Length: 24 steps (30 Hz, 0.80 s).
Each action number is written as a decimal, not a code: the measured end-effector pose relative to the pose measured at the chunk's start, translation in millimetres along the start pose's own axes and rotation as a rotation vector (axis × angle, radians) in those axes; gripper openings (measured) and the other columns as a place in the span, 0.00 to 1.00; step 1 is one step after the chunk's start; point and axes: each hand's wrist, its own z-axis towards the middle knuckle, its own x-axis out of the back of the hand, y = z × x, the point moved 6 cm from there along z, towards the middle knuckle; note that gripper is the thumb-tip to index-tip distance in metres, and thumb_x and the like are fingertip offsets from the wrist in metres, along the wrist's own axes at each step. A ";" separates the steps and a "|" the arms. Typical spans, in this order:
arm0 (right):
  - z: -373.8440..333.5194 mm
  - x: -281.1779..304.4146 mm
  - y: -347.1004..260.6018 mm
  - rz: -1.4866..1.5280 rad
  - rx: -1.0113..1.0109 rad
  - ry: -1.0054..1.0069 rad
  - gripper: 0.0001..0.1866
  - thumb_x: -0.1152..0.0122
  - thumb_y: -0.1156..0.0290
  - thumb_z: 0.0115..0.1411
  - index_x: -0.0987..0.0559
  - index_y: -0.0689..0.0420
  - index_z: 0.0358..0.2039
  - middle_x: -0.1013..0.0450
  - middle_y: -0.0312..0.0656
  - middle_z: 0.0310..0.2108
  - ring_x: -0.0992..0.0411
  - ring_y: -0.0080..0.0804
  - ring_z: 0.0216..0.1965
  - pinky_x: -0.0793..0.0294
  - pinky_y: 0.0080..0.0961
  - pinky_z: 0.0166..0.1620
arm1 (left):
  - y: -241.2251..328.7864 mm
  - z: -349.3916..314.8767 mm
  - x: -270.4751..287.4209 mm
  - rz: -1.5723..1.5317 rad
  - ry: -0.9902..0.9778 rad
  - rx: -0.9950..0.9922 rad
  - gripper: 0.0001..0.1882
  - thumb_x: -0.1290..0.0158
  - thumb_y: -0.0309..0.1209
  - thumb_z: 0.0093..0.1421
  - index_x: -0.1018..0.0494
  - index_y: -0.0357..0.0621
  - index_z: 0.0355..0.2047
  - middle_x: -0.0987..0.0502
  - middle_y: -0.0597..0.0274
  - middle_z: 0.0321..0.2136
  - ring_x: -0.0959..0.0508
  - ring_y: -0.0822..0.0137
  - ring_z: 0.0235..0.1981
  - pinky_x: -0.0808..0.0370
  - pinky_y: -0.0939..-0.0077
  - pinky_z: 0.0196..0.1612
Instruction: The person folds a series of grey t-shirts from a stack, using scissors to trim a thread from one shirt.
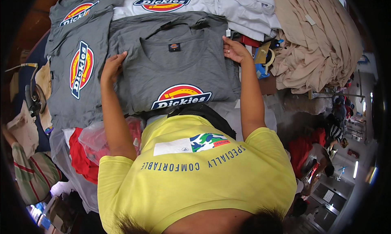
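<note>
A folded grey T-shirt (179, 65) lies in front of me, its neckline away from me and its red, yellow and navy chest print partly showing at the near edge. My left hand (114, 66) grips its left edge, thumb on top and fingers mostly tucked out of sight. At the upper right edge, my right hand (236, 50) has thumb and fingers closed on the cloth beside the shoulder. A ring shows on that hand. A small dark label (174, 47) sits inside the collar.
More grey T-shirts (61, 79) lie on the left, and white T-shirts (203, 2) along the back. A large beige garment pile (313, 42) stands right, next to a tape roll (269, 59). Clear plastic and red cloth (81, 154) are near left. Other people (30, 173) are at both sides.
</note>
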 end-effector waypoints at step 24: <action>76.4 4.6 -12.6 0.275 0.001 -0.313 0.39 0.60 0.39 0.53 0.35 0.65 0.49 0.33 0.48 0.47 0.35 0.38 0.49 0.38 0.36 0.52 | 19.8 62.8 -18.3 -0.934 -0.786 0.040 0.35 0.60 0.53 0.57 0.38 0.28 0.48 0.31 0.45 0.45 0.31 0.56 0.48 0.36 0.65 0.53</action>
